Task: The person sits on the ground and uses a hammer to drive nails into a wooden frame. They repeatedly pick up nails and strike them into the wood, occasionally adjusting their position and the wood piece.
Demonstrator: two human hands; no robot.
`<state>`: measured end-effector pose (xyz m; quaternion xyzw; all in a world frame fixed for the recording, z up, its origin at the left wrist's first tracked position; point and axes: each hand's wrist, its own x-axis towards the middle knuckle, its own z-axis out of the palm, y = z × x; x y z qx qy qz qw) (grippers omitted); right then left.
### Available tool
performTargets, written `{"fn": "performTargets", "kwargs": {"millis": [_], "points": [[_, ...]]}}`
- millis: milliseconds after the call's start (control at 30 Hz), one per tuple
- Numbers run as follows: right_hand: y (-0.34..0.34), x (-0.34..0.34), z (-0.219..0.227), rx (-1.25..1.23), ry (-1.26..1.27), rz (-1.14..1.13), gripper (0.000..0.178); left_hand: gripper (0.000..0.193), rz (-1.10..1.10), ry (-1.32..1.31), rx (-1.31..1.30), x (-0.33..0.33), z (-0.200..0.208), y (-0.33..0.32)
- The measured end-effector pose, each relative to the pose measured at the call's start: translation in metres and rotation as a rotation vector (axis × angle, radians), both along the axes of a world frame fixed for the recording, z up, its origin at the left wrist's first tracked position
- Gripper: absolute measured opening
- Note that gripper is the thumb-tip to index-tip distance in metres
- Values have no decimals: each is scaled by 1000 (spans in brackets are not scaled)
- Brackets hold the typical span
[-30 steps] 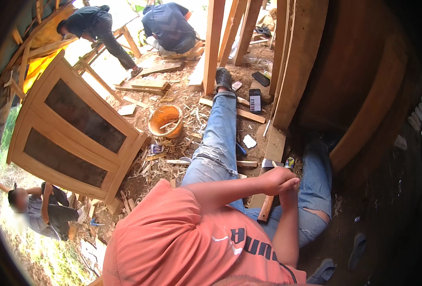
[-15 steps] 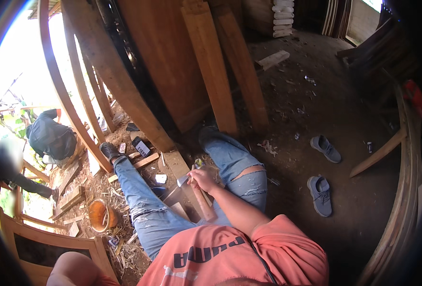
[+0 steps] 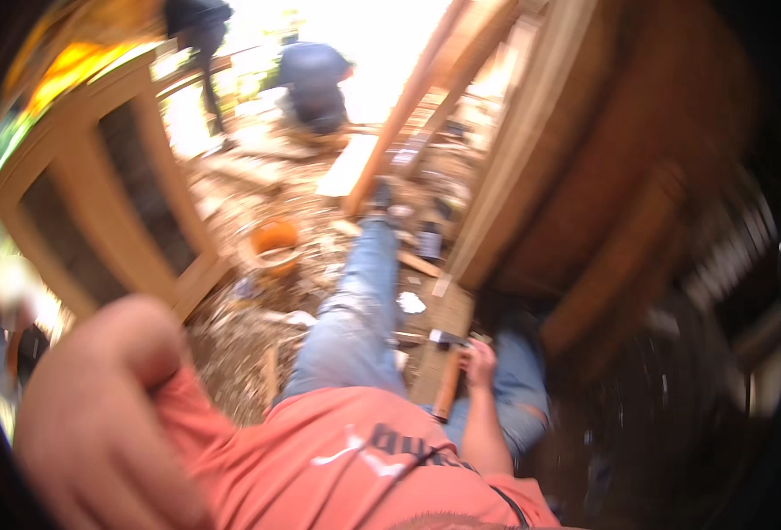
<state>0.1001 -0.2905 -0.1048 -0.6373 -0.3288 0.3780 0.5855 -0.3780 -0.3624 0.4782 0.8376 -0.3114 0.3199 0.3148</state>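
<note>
Closest in, I have the left arm bent up large at the lower left, its left hand point(image 3: 112, 459) smeared by motion; I cannot tell how far its fingers are spread or whether they hold anything. Coral shirt point(image 3: 320, 468) fills the lower middle, creased. Beyond it the right forearm reaches away from the body to the right hand point(image 3: 479, 362), fingers bunched narrow at the upper handle of a hatchet-like tool point(image 3: 449, 380); blur leaves me unable to say whether they grip it or only touch. Tool sits between the thighs, over a wooden board point(image 3: 452, 311). Its long axis runs nearly straight away from the body, leaning slightly right at the far end; butt of the reddish-brown handle points back at the lap, metal head outermost, set crosswise, with a paler end toward the left. Board runs much the same way, leaning a little more to the right. Jeans point(image 3: 355, 322) flank it, left leg stretched out, right knee torn. Past the board's left side, a white scrap point(image 3: 411, 303) on the littered ground. Farther left, an orange bucket point(image 3: 275, 237), then a wooden panel frame point(image 3: 86, 212) with two dark insets, tilted. Ahead, a timber post point(image 3: 408, 110) slants up to the right. Farthest, I log a stooped person in dark clothing point(image 3: 313, 79) against glare.
</note>
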Motion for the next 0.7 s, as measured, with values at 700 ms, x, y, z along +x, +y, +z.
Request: {"fn": "performTargets", "kwargs": {"millis": [700], "points": [[-57,81,32,-282,-1032,143,46,32,1407,534,-424,57,-516,140]]}}
